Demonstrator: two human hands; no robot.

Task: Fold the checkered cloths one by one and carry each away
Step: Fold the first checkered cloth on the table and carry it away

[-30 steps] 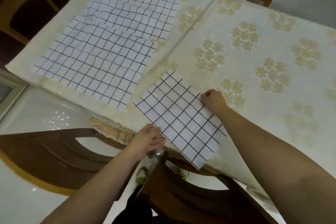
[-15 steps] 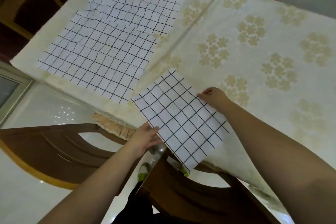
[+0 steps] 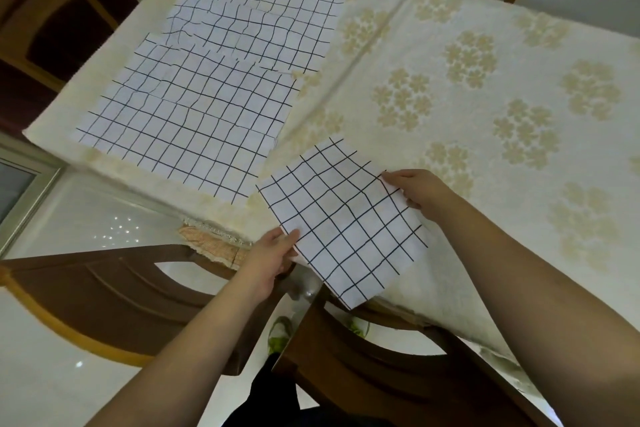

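Folded cloth (image 3: 341, 218) spans between hands — left hand (image 3: 273, 253) pinches near edge, right hand (image 3: 415, 191) pinches far corner; long axis diagonal, overhanging table (image 3: 485, 156) edge.

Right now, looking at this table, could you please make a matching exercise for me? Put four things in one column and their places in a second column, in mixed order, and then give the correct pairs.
Things:
1. folded cloth
2. flat cloths
3. left hand
4. right hand

Places:
A. spread out on the far left part of the tablecloth
B. holds the folded cloth's right corner
C. at the near table edge, partly hanging over it
D. holds the folded cloth's near-left edge

Pairs: 1-C, 2-A, 3-D, 4-B
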